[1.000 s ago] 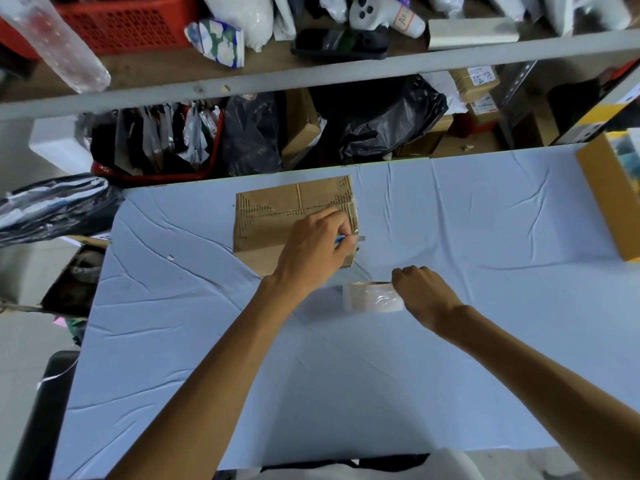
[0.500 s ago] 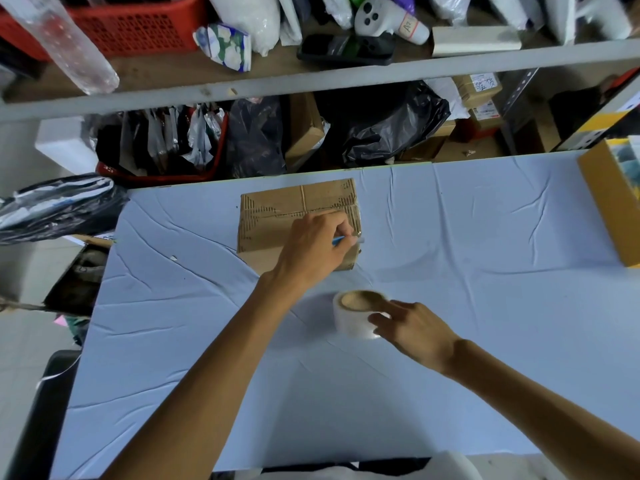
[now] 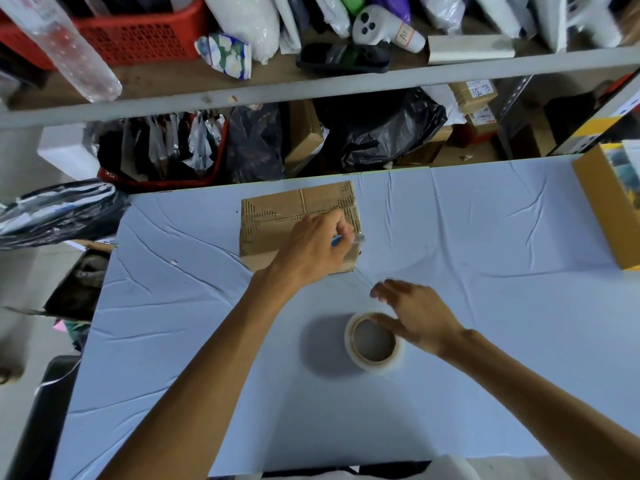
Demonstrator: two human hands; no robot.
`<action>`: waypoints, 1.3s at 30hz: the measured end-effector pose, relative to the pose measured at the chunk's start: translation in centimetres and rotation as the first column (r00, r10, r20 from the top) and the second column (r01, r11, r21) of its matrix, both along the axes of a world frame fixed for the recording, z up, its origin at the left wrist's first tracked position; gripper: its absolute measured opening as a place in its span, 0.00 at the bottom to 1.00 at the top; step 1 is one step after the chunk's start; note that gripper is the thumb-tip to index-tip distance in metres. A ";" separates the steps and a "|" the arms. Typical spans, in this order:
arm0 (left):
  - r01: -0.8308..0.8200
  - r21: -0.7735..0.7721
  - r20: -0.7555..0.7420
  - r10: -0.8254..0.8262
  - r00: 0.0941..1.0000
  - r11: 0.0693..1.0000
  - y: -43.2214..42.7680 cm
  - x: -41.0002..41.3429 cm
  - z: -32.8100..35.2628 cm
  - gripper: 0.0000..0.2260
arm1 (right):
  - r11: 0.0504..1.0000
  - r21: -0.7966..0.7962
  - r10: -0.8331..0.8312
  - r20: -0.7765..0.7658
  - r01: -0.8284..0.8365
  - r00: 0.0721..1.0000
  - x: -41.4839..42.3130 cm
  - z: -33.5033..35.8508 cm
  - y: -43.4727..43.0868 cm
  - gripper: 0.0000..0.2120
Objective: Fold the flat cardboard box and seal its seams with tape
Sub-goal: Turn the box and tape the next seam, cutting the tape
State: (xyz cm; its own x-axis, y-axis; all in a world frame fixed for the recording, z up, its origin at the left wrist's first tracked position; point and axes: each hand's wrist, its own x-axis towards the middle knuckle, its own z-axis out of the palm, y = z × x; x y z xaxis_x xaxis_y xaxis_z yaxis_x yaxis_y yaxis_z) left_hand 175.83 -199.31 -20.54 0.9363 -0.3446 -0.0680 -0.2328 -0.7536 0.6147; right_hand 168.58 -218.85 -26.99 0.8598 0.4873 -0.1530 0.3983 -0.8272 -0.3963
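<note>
**Left hand (image 3: 313,249) grips cutter (image 3: 348,240) at the box (image 3: 273,220)**

The left fingers curl round a small blue-handled cutter, its tip at the box's right edge; the hand lies over the box's near right part. The folded box sits on the table (image 3: 485,271) near its far edge. The right hand (image 3: 419,317), blurred, is spread and holds nothing; its thumb is at the rim of the tape roll (image 3: 374,342), contact unclear; the roll lies flat nearer the person, apart from the box. A yellow carton (image 3: 602,209) sits at the table's right edge.
</note>
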 end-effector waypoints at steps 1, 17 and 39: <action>0.021 0.011 -0.033 -0.021 0.999 1.000 -0.1 0.0 0.2 0.07 | 0.983 0.136 -0.125 0.003 0.124 0.992 0.8 0.9 0.1 0.14; -0.179 -0.087 -0.279 0.148 0.949 0.980 3.3 -5.3 -10.1 0.08 | 0.657 0.452 -0.534 -0.285 0.603 0.796 5.6 3.2 1.8 0.04; 0.064 -0.028 0.112 -0.061 0.992 0.998 -0.5 2.6 -1.7 0.20 | 0.241 0.480 -0.366 -0.760 0.844 0.537 6.1 1.7 2.5 0.13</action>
State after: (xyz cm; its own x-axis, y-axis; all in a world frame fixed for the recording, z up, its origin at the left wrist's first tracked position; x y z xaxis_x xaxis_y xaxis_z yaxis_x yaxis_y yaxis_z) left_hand 178.39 -199.76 -22.27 0.9140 -0.4030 0.0466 -0.3467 -0.7162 0.6057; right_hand 174.71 -216.34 -25.33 0.8714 -0.0592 -0.4869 -0.4872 0.0109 -0.8732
